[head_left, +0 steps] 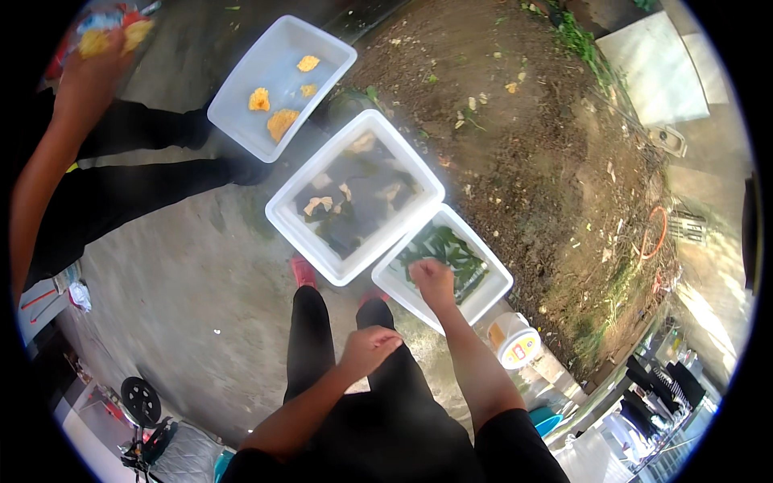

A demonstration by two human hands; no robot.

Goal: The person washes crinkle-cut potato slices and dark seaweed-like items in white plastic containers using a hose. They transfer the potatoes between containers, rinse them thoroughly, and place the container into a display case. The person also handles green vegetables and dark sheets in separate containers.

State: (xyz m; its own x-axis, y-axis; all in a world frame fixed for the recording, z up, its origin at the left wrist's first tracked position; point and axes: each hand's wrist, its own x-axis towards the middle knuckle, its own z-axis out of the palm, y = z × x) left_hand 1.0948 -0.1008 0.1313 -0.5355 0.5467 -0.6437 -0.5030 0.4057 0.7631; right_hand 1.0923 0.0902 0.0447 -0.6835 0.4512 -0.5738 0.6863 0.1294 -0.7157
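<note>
My right hand [433,282] is over the smallest white tub [501,283], which holds green leaves [452,256]. Its fingers are curled in, and whatever may be in them is hidden. My left hand [370,351] hovers in front of my knee with the fingertips pressed together; I cannot make out anything between them. Touching the leaf tub is a larger white tub [278,211] of dark liquid, where pale ragged pieces [318,204] float. Farther left, a third white tub [233,80] has a few yellow-orange ruffled pieces [282,125] in it.
At the left, another person's hand [97,68] holds yellow pieces [95,43]; their dark-clad legs [137,193] stand beside the third tub. A lidded white bucket [514,341] stands right of the leaf tub. Bare soil [547,161] borders the concrete floor [201,266].
</note>
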